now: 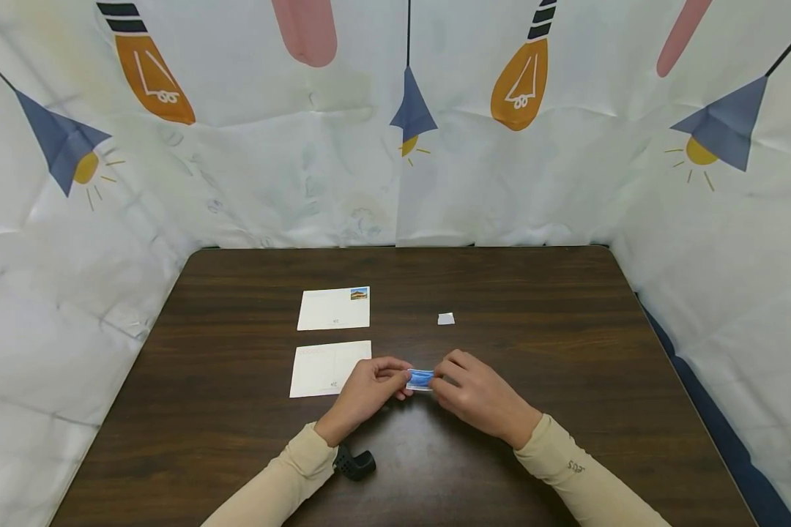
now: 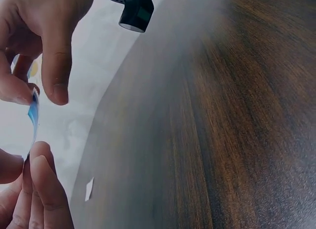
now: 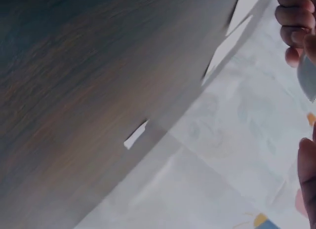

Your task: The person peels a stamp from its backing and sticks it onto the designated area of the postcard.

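A small blue stamp [image 1: 420,379] with a pale border is held above the table between both hands. My left hand [image 1: 368,386] pinches its left end between thumb and fingers. In the left wrist view the stamp [image 2: 34,115] shows nearly edge-on, slightly bowed. My right hand [image 1: 471,388] is at its right end. There a right fingertip [image 2: 19,98] meets the stamp's edge, while the right thumb [image 2: 58,86] stands apart from it. The right wrist view catches part of the stamp [image 3: 307,78] below the left fingers [image 3: 295,21].
A postcard [image 1: 332,311] with a picture stamp in its upper right corner lies left of centre. Nearer me a plain postcard [image 1: 323,369] lies partly behind the left hand. A white scrap [image 1: 445,319] lies beyond the right hand. A printed white cloth [image 1: 290,183] surrounds the dark table [image 1: 534,293].
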Motion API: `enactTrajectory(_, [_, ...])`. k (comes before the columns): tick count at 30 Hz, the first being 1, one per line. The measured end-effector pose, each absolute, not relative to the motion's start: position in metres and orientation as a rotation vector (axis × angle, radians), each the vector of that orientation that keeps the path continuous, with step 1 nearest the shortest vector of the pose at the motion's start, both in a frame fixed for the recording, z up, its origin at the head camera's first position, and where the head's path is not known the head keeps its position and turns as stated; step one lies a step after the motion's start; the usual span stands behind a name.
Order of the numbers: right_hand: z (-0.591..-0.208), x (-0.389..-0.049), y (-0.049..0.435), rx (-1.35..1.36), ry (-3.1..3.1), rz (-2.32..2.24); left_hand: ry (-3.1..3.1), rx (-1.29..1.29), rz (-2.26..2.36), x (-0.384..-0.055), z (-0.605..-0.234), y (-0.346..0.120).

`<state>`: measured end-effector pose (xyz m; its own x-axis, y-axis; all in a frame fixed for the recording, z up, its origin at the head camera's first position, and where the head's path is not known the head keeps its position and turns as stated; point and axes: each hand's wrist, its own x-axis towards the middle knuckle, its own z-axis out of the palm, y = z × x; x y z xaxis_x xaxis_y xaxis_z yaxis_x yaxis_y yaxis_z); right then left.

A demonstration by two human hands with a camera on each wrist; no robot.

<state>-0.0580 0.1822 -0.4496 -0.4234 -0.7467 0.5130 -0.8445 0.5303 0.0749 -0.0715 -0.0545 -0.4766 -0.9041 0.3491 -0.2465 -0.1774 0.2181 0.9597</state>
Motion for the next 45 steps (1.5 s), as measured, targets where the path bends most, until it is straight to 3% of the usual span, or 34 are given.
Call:
enactTrajectory(21, [-0.445,-0.056,0.181,1.424,-2.192,0.156,2.204,0.207,1.713,-0.069,-0.481,-0.058])
enactTrajectory(33, [-0.44,-0.056,0.181,1.425,-2.182,0.191,2.188,0.729,1.997,-0.068,-0.485,-0.067])
enactTrajectory(45, [-0.437,-0.057,0.182,1.371,-2.209,0.44,2.175,0.719,1.913,-0.066,-0.492,-0.072])
